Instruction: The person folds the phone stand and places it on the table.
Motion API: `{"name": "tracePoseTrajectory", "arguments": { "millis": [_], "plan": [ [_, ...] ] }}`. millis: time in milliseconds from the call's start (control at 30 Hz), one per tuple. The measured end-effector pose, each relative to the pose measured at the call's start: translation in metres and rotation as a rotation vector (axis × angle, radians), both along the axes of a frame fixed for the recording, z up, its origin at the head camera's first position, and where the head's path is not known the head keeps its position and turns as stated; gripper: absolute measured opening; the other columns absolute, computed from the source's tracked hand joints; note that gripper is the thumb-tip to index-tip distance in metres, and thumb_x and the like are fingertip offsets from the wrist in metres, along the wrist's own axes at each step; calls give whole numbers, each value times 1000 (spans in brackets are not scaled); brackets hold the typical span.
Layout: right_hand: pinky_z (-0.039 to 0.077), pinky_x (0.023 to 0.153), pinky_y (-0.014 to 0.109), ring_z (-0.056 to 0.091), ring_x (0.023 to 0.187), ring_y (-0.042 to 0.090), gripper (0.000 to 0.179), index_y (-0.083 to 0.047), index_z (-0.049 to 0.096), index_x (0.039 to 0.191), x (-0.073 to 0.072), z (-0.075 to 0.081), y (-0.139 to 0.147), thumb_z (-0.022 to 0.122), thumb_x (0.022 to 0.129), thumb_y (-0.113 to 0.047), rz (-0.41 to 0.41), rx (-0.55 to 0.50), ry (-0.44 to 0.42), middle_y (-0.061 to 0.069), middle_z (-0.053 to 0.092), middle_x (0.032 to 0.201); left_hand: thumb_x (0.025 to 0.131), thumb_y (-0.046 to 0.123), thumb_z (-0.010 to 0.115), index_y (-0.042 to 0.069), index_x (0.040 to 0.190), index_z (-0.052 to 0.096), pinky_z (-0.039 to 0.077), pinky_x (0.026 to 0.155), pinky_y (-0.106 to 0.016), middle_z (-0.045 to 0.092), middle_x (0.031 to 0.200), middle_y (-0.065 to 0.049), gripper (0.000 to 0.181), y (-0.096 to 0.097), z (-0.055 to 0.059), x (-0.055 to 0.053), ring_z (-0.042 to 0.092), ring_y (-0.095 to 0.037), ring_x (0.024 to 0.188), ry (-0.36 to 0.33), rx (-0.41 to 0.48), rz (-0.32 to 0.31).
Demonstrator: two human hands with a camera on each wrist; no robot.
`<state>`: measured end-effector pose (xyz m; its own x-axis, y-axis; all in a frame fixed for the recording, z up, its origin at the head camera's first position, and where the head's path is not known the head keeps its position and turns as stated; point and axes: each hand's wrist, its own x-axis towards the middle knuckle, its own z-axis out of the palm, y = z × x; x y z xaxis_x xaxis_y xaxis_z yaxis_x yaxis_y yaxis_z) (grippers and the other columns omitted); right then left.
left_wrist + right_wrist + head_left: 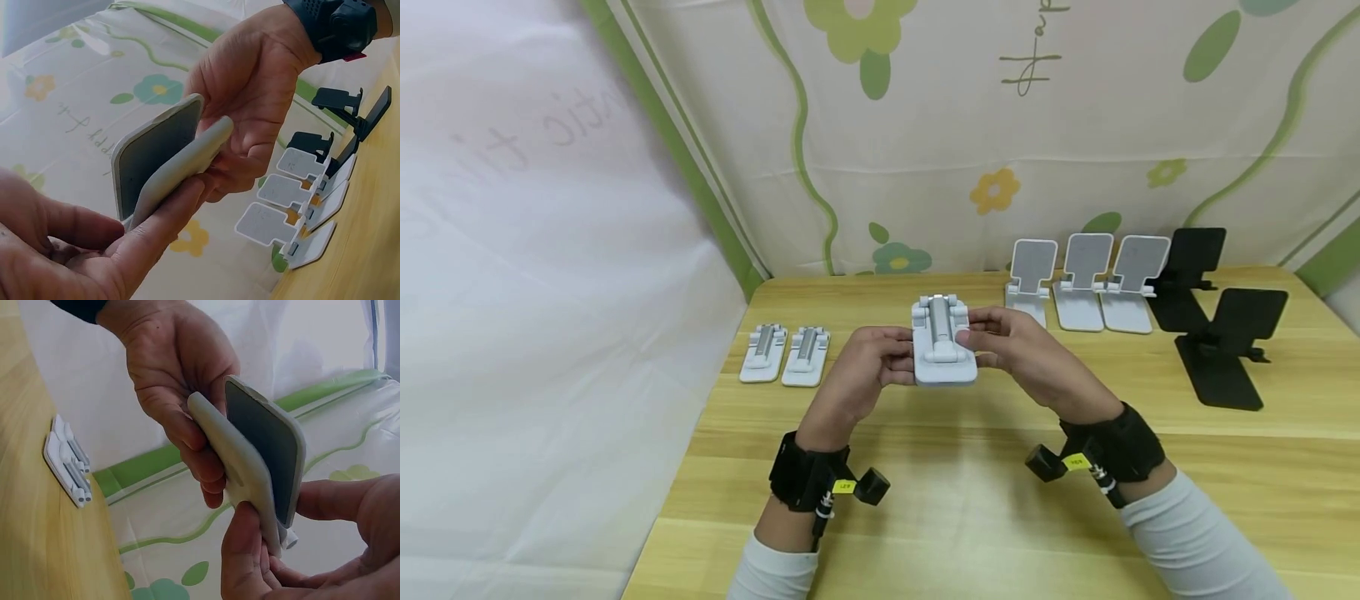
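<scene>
Between both hands, raised over the table, is a white folding phone stand, its hinged arm toward the head camera. My left hand grips its left edge with curled fingers. The right hand pinches the opposite edge, thumb on the front side and fingers behind. In the right wrist view, the holder plate with its dark pad stands partly away from the white base, leaving a narrow wedge of space. The left wrist view shows the same two plates at an angle, fingers at the hinge end.
Two folded white stands lie on the wooden table at the left. At the back right stand three unfolded white stands and two unfolded black stands. A flower-printed curtain hangs behind the table; white fabric borders the left.
</scene>
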<state>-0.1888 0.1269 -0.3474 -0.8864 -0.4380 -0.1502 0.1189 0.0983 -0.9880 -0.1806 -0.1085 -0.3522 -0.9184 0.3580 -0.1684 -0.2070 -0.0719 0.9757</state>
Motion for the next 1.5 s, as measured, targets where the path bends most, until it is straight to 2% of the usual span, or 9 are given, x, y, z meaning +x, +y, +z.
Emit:
{"name": "tracePoseTrajectory", "arguments": {
  "millis": [167, 367, 567, 667, 833, 967, 1067, 1233, 1500],
  "plan": [
    [56, 94, 27, 58, 115, 20, 56, 9, 33, 149, 1, 0, -3, 58, 105, -15, -14, 8, 4, 23, 48, 138, 110, 15, 42, -15, 129, 59, 62, 70, -25, 74, 88, -5, 40, -1, -1, -1, 74, -11, 76, -1, 34, 6],
    [57, 89, 27, 59, 109, 21, 55, 11, 31, 146, 2, 0, -4, 57, 104, -13, -20, 14, 22, 22, 48, 130, 105, 17, 60, -7, 127, 65, 61, 73, -26, 75, 107, -19, 33, 0, -2, -2, 75, -15, 85, 19, -80, 0],
    [57, 87, 27, 58, 105, 21, 53, 11, 29, 141, 3, -1, -4, 58, 102, -9, -24, 9, 25, 21, 47, 126, 105, 12, 58, -8, 129, 63, 63, 76, -29, 73, 117, -25, 32, 2, -3, -2, 75, -17, 89, 47, -112, -6],
    [57, 87, 28, 59, 103, 21, 52, 12, 30, 139, 3, -1, -5, 59, 101, -8, -35, 20, 23, 21, 46, 126, 104, 13, 60, -5, 130, 62, 63, 76, -31, 75, 112, -23, 32, 4, -2, -1, 76, -19, 88, 58, -144, 35],
    [59, 90, 31, 65, 102, 21, 52, 10, 32, 137, 4, -2, -4, 63, 99, -8, -62, 41, 35, 22, 45, 128, 101, 26, 67, 5, 131, 60, 60, 77, -33, 74, 110, -11, 37, 12, 2, 7, 72, -19, 92, 162, -358, 121],
    [60, 91, 32, 67, 101, 19, 50, 9, 32, 134, 5, -4, -5, 64, 99, -8, -82, 41, 50, 22, 44, 128, 97, 41, 72, 3, 138, 56, 54, 78, -30, 57, 122, -8, 58, 25, 3, 20, 60, -19, 100, 301, -623, 141],
    [59, 90, 30, 66, 101, 19, 50, 8, 33, 134, 7, -5, -7, 65, 99, -9, -88, 55, 49, 22, 43, 129, 90, 46, 78, -2, 138, 54, 49, 74, -27, 49, 123, -11, 72, 35, -1, 26, 52, -19, 98, 394, -749, 174],
    [60, 88, 28, 67, 99, 18, 51, 8, 33, 134, 8, -6, -10, 66, 98, -9, -94, 75, 50, 22, 45, 130, 83, 42, 86, -7, 131, 55, 42, 70, -26, 50, 118, -13, 75, 42, -5, 30, 46, -20, 95, 496, -815, 240],
    [60, 85, 30, 69, 95, 18, 46, 6, 38, 130, 9, -7, -12, 67, 98, -9, -86, 107, 80, 20, 52, 122, 76, 43, 86, -4, 123, 61, 46, 69, -28, 56, 114, -12, 70, 41, -5, 29, 51, -20, 90, 500, -845, 288]
  ]
}}
